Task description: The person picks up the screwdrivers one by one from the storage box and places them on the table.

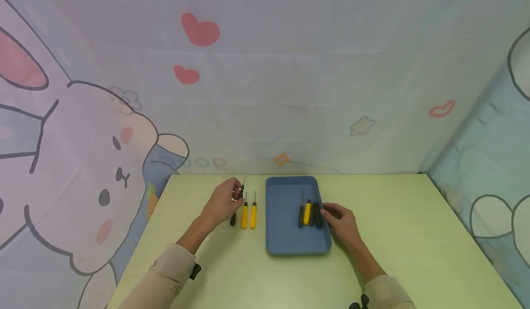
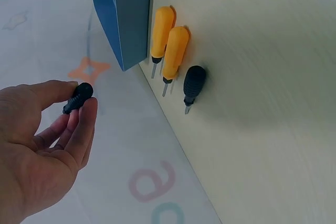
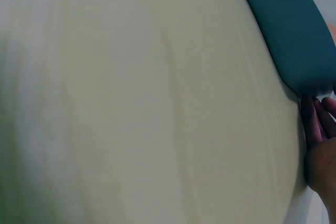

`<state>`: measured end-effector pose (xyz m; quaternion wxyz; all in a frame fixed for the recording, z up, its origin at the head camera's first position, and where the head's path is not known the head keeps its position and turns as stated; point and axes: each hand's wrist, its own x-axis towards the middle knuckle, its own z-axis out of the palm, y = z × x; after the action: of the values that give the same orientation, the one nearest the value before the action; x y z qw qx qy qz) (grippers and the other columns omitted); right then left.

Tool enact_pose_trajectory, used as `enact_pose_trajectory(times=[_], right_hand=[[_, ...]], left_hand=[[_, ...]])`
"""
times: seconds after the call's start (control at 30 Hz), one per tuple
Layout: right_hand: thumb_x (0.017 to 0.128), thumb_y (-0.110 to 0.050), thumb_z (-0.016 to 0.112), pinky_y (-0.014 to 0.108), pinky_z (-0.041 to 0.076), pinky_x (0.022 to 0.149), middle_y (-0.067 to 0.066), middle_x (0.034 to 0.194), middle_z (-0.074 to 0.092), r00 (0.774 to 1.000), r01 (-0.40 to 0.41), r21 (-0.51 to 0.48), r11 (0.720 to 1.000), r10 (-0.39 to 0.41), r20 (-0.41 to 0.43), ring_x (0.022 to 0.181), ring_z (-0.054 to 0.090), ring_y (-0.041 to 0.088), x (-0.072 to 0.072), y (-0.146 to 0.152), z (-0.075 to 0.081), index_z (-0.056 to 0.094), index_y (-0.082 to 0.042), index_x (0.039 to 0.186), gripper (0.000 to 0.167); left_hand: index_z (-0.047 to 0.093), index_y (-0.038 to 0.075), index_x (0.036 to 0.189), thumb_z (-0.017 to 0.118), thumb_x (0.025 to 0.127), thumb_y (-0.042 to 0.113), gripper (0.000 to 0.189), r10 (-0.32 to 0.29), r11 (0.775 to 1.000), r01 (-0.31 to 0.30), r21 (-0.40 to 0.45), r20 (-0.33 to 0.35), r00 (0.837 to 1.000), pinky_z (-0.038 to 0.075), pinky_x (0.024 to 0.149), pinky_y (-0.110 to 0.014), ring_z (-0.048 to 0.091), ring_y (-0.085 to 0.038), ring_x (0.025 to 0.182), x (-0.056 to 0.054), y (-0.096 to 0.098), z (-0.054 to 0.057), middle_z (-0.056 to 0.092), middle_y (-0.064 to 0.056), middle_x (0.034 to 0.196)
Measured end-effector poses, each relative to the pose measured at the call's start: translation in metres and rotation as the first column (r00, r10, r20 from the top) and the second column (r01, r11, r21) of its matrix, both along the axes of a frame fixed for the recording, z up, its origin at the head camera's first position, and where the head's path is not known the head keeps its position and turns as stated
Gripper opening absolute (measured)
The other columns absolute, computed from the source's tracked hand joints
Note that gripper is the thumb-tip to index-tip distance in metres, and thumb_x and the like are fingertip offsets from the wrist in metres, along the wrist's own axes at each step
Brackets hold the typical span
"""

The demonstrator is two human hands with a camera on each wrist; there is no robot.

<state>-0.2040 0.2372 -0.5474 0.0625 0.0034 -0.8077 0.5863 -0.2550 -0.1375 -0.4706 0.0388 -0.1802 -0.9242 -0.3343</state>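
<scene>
My left hand [image 1: 224, 201] pinches a black-handled screwdriver [image 1: 241, 192] between thumb and fingers, raised above the table with its shaft pointing away. In the left wrist view the black handle [image 2: 79, 97] shows its rounded end. Below that hand another black screwdriver [image 2: 195, 83] lies on the table, beside two yellow screwdrivers [image 1: 244, 216]. At the right rim of the blue tray [image 1: 285, 247], my right hand [image 1: 342, 221] grips the edge with thumb and fingers. Inside the tray, toward its right side, lie a yellow screwdriver [image 1: 307, 213] and several black screwdrivers [image 1: 318, 217].
The pale table [image 1: 414, 244] ends at the back against a hanging cloth [image 1: 290, 93] printed with cartoon figures. A second cloth side [image 1: 484, 162] stands along the right. Between the tray's left wall and the yellow screwdrivers is a narrow gap.
</scene>
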Motion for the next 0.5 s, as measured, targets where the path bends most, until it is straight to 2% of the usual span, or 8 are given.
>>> enact_pose_trajectory(times=[0.2,0.37,0.5], right_hand=[[0.102,-0.012,0.072,0.016,0.053,0.085,0.024,0.125,0.072,1.0,-0.001,0.009,1.0,0.001,-0.004,0.105,0.067,0.019,0.002,-0.001,0.004,0.069,0.009,0.131,0.035],[0.102,-0.011,0.073,0.016,0.053,0.084,0.025,0.124,0.073,1.0,0.0,0.006,1.0,0.0,-0.006,0.103,0.068,0.018,0.003,-0.001,0.005,0.07,0.009,0.13,0.035],[0.102,-0.011,0.072,0.016,0.053,0.085,0.024,0.123,0.073,1.0,0.001,0.013,1.0,-0.001,-0.006,0.102,0.068,0.016,0.0,0.0,0.0,0.07,0.009,0.13,0.035]], left_hand=[[0.061,-0.002,0.121,0.078,0.094,0.004,0.032,0.015,1.0,-0.015,0.006,0.022,1.0,0.061,0.084,-0.038,0.066,-0.023,0.095,-0.003,-0.008,-0.004,0.064,-0.01,0.103],[0.061,-0.003,0.121,0.078,0.094,0.004,0.033,0.019,0.998,-0.022,0.053,0.063,0.998,0.061,0.085,-0.039,0.067,-0.024,0.094,-0.003,-0.016,-0.005,0.064,-0.01,0.103],[0.06,-0.004,0.122,0.077,0.095,0.004,0.033,0.031,0.998,-0.035,0.055,0.081,0.996,0.06,0.083,-0.038,0.066,-0.023,0.093,-0.004,-0.023,-0.007,0.064,-0.011,0.103]])
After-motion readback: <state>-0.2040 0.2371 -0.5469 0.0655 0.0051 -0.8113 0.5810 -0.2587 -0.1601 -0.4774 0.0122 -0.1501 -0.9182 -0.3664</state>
